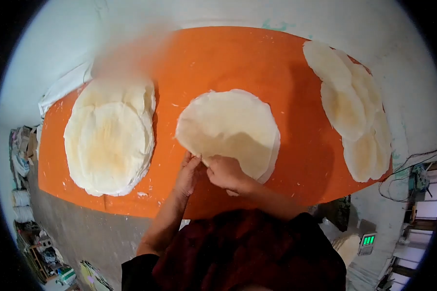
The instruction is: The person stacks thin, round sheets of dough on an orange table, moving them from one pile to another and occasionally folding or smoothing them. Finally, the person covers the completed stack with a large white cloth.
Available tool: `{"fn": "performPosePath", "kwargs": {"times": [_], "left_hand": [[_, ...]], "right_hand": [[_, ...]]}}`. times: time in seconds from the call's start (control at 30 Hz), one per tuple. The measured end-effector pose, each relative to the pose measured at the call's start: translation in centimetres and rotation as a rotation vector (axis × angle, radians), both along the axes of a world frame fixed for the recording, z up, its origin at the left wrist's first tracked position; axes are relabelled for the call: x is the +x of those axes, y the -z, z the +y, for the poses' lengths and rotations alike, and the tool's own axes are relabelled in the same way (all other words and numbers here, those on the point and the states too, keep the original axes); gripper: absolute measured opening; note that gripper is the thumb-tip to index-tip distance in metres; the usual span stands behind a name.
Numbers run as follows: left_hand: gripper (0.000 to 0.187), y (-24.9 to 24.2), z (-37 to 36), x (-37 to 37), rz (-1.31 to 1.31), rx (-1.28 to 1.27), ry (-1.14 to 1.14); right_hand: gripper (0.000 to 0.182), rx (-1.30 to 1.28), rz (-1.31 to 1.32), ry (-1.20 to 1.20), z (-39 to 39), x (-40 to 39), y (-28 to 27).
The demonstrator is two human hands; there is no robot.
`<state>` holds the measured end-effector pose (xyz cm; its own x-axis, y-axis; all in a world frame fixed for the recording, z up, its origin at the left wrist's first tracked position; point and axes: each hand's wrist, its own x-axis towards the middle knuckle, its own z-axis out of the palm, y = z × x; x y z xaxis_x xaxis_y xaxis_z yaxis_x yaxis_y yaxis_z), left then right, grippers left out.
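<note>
A thin round cream-coloured flatbread point(228, 116) lies in the middle of the orange table, with another sheet's edge showing beneath it at the right. My left hand point(188, 175) pinches its near-left edge between thumb and fingers. Close beside it, my right hand point(226, 173) is closed at the same near edge, fingers curled; the sheet's edge seems to be in its grip. A shadow falls across the sheet's lower half.
On the left of the orange table point(228, 53) sits a thick pile of flatbreads point(109, 145) with browned patches. More overlapping flatbreads point(344, 106) line the right edge. A scale with a green display point(368, 240) stands at lower right. A blur covers the upper left.
</note>
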<state>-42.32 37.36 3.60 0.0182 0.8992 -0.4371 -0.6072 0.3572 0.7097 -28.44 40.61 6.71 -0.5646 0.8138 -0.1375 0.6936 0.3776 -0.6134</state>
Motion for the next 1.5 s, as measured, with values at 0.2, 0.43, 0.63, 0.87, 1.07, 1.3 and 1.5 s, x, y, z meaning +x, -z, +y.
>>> {"fn": "performPosePath", "kwargs": {"times": [0.2, 0.43, 0.63, 0.87, 1.07, 1.3, 1.5], "left_hand": [[0.023, 0.5, -1.7, -3.7, -0.137, 0.105, 0.204], [0.016, 3.8, -0.2, -3.6, 0.153, -0.129, 0.196], [0.018, -1.5, 3.0, -4.9, 0.183, 0.141, 0.102], [0.015, -8.4, 13.6, -21.7, 1.852, 0.831, 0.017], [0.012, -10.2, 11.4, -41.1, 0.764, 0.384, -0.454], [0.021, 3.4, 3.3, -49.1, 0.194, -0.125, -0.688], [0.014, 4.5, 3.1, -47.0, 0.147, -0.059, -0.685]], "right_hand": [[0.04, 0.112, 0.262, 0.124, -0.5, -1.0, -1.4], [0.034, 0.048, 0.126, 0.32, -1.3, -3.2, 1.5], [0.021, -0.121, 0.438, 0.437, 3.3, 1.6, 0.8], [0.008, -0.083, 1.014, 0.844, 10.0, 18.1, -7.3], [0.012, 0.095, 0.611, 0.871, 11.6, 20.0, -9.5], [0.024, 0.491, 0.014, 0.657, 14.4, 11.2, -10.9], [0.017, 0.701, -0.134, 0.464, 17.8, -3.3, -20.0]]}}
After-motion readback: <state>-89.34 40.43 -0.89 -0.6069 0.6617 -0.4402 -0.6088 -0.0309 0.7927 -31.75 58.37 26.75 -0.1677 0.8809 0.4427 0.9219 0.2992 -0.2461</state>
